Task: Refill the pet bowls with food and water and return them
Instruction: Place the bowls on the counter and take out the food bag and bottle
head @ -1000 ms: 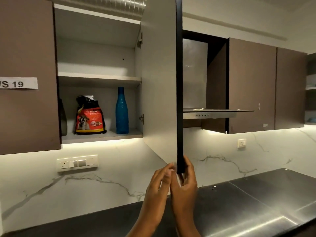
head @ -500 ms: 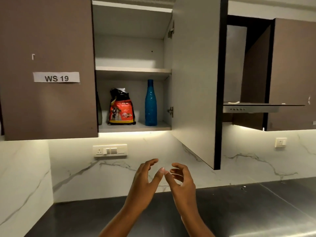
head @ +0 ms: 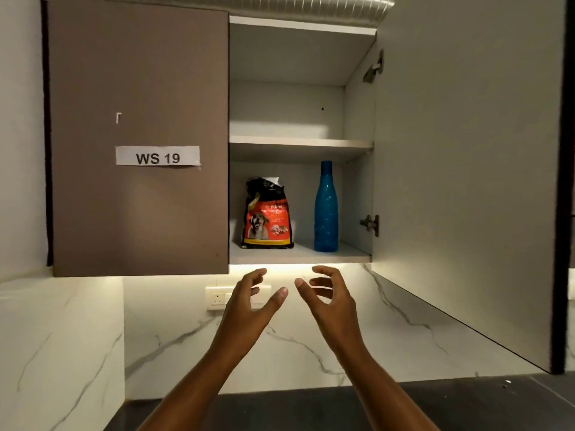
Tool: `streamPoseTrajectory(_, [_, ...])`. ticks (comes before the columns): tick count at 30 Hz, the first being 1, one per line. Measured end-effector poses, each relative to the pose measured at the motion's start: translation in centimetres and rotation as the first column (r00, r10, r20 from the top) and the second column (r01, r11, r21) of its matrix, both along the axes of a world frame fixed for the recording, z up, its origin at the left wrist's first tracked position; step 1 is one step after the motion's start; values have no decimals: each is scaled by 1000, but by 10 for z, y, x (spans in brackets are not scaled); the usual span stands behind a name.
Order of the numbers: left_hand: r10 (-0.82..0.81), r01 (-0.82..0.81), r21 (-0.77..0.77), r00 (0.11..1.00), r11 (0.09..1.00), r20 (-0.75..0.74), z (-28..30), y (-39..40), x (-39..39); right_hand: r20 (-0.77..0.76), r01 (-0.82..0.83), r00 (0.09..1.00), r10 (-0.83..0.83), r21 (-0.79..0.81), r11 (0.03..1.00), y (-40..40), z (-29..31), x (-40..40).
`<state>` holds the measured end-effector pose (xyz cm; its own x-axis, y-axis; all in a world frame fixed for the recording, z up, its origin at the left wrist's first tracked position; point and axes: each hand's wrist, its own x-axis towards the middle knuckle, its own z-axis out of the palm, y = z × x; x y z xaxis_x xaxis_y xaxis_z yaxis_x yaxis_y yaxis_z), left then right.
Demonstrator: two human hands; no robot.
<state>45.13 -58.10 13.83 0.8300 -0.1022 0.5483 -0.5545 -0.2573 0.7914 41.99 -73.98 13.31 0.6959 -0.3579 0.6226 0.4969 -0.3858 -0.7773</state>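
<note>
The single head-worn camera is looking forward and slightly upward, close to the open cabinet (head: 298, 144) above the tabletop (head: 311, 409).

Two bare forearms, no sleeves, watch or rings, left hand (head: 245, 301) and right hand (head: 329, 298) ungloved.

Both hands, left hand (head: 249, 301) and right hand (head: 326, 295), are raised empty below the open cabinet's lower shelf (head: 298, 255), where a dog-food bag (head: 267, 214) and blue bottle (head: 325, 208) stand, seemingly apart.
</note>
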Motion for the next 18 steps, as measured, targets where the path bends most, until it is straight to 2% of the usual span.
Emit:
streamPoseTrajectory(11, [-156, 155, -38, 987, 987, -31, 8, 59, 94, -37, 72, 997, -71, 40, 997, 48, 9, 93])
streamPoseTrajectory(15, [-166, 167, -43, 986, 985, 28, 22, 54, 122, -61, 59, 997, -57, 38, 998, 43, 27, 122])
streamPoseTrajectory(18, [-97, 100, -22, 989, 995, 113, 34, 39, 145, -46, 73, 996, -72, 4, 997, 34, 41, 145])
